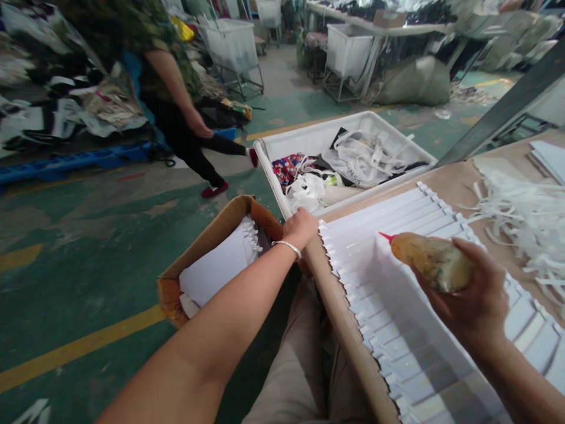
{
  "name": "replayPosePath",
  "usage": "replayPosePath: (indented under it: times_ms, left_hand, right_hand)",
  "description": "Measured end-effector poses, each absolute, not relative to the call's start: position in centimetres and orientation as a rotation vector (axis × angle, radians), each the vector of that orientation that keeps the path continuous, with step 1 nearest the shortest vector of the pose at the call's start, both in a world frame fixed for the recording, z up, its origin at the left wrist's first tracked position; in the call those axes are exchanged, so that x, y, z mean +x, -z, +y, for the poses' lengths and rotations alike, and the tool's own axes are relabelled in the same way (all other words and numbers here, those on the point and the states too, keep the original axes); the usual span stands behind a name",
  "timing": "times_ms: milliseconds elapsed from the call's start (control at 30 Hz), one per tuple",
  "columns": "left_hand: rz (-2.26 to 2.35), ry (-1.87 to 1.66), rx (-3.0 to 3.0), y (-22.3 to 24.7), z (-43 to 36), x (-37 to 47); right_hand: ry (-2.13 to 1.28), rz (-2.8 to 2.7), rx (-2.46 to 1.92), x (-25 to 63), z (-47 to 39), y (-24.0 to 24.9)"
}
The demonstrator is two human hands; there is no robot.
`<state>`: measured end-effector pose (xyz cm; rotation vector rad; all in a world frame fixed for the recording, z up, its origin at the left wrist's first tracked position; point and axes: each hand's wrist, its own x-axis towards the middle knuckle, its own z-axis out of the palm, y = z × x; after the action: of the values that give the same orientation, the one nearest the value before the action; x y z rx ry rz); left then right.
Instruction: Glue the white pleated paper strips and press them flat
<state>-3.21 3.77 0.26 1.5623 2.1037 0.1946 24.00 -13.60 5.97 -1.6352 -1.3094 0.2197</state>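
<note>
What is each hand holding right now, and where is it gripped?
The right hand grips a glue bottle around its body. The left hand rests at the table edge, apparently holding nothing.

A single head-worn camera looks forward and down, close over the brown cardboard-covered worktable (pixel 454 182). Beyond that table's far edge it takes in the green workshop floor (pixel 88 247).

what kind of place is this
Probably a small factory or packing workshop. A worktable carries rows of overlapped white paper pieces, the right hand holds a glue bottle, and wheeled white bins stand on a painted concrete floor.
</note>
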Motion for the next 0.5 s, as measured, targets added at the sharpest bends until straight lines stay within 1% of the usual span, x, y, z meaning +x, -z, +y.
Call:
replayPosePath:
  times_ms: [67, 133, 200, 267, 333, 400, 500]
  left_hand:
    - [2.108, -0.195, 1.534, -0.1, 4.4, -3.1]
    - [2.129, -0.209, 1.515, 0.2, 4.6, -3.1]
    - [2.147, -0.224, 1.508, 0.5, 4.6, -3.1]
    - [2.152, -0.239, 1.514, 0.7, 4.5, -3.1]
    - [2.154, -0.250, 1.524, 0.9, 4.5, -3.3]
    - [2.160, -0.260, 1.531, 1.1, 4.6, -3.3]
    - [2.170, -0.272, 1.543, 1.2, 4.7, -3.4]
  right_hand:
    - [-0.002, -1.386, -1.619, 26.9, -12.9, -6.1]
    - [0.094, -1.289, -1.547, 30.2, -11.1, -6.3]
    - [0.011, -1.058, -1.412, 33.5, -8.6, -6.5]
    - [-0.221, -0.794, -1.295, 36.2, -5.9, -6.4]
    - [-0.402, -0.619, -1.273, 38.0, -3.7, -6.2]
    - [-0.476, -0.534, -1.296, 38.9, -2.1, -5.7]
    - [-0.475, -0.474, -1.315, 39.3, -0.7, -5.0]
